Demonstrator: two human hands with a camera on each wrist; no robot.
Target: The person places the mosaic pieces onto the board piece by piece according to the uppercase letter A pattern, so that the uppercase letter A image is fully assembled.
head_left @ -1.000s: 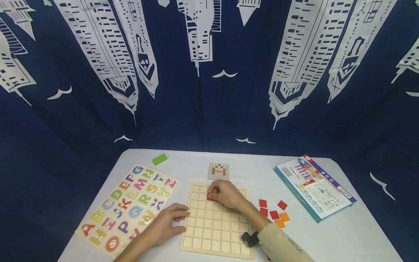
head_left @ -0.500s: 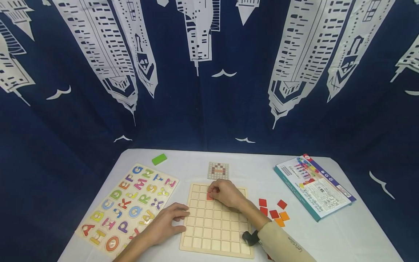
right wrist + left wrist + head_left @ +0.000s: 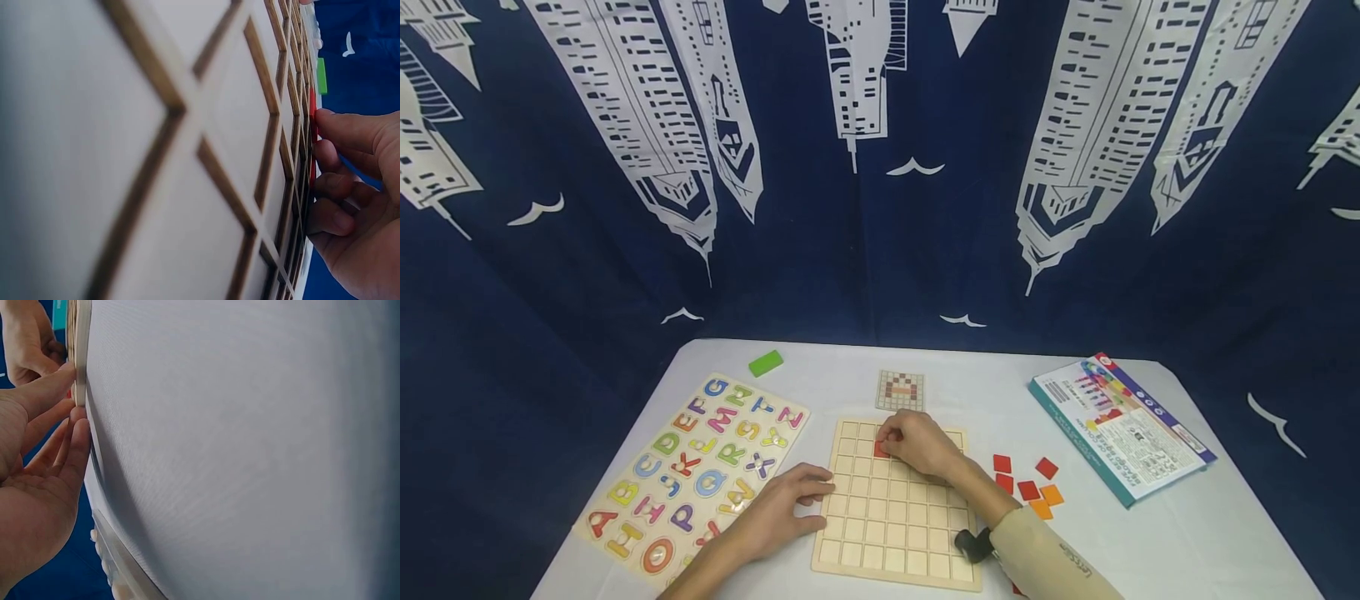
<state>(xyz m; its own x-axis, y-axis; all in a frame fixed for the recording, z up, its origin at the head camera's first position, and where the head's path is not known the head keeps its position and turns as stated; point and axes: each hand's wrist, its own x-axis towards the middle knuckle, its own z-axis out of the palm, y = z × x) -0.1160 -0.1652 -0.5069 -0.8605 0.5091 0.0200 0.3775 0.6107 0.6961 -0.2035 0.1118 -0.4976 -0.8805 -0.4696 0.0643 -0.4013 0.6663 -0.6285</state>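
Note:
My right hand [image 3: 920, 442] is over the upper part of a wooden grid board [image 3: 895, 583]. Its thumb and curled fingertips pinch a red square tile [image 3: 880, 451] at a cell near the top row. In the right wrist view that red tile [image 3: 313, 103] shows as a thin strip at the board's surface, beside the fingers of my right hand [image 3: 356, 181]. My left hand [image 3: 786, 507] rests at the board's left edge, fingers and thumb spread against its side. The left wrist view has these fingertips of my left hand [image 3: 47, 456] touching the board's edge [image 3: 81, 350].
Several red tiles [image 3: 1028, 491] and two orange tiles [image 3: 1052, 496] lie right of the board. Behind it is a small pattern card [image 3: 901, 392]. An alphabet puzzle board [image 3: 700, 450] lies left, a green block [image 3: 766, 364] at the back left, a boxed set [image 3: 1122, 429] at the right.
The red tile under my right fingers, tilted up a second ago, now lies flatter in the cell. Both hands keep nearly the same place.

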